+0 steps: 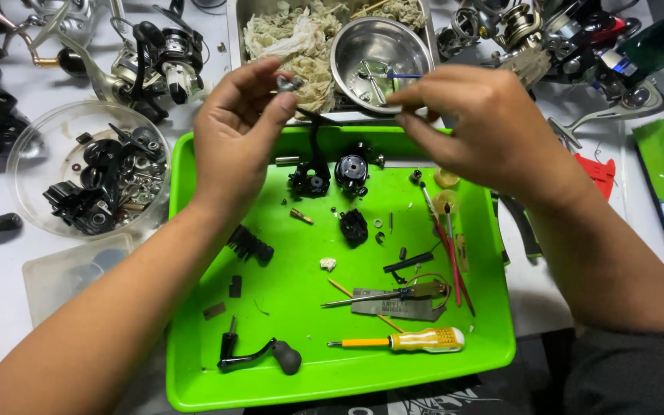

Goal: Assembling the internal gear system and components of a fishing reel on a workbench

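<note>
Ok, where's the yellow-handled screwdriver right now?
In the head view, the yellow-handled screwdriver lies flat near the front edge of the green tray, right of the black crank handle and just below the grey metal plate.

Looks like a small repair workshop bench for fishing reels. White tabletop w/ a green tray (194, 230) near centre holding stripped reel parts, a reel handle (259, 355), a yellow screwdriver (409, 340) & tweezers (378, 296). Far side: several whole reels (155, 58), a metal bowl (382, 50) beside rags. Left: clear plastic bowl (32, 146) full of black parts.
</note>
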